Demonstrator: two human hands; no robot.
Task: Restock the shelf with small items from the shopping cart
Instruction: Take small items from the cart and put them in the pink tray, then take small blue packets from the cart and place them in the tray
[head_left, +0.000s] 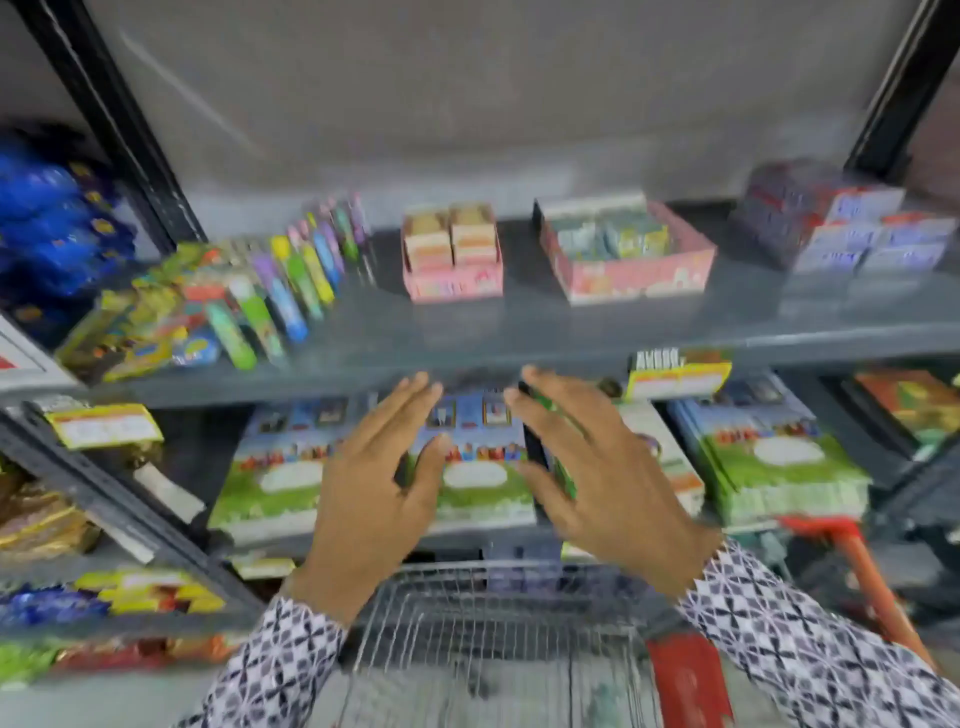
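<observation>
Right hand (597, 467): grip clamped on small green-black item (545, 457).
Left hand (374, 467): fingers apart, empty, just beside item.
Shelf (519, 332): above both.
Risk: blurred, hurried lift could clip shelf lip, dropping item into cart (493, 613).

My left hand (371, 483) hangs flat with its fingers spread and empty, while my right hand (597, 467) grips a small dark-and-green packet (545, 457) between thumb and fingers, both raised in front of the grey shelf (571, 332) and above the wire shopping cart (493, 623). On the shelf board sit a slanted row of colourful tubes (291, 280) at the left, two pink display boxes (452, 254) (623, 254) in the middle, well apart from each other, and a stack of grey-blue packs (841, 223) at the right. Below, behind my hands, lie green-and-blue flat packs (769, 447), all blurred.
</observation>
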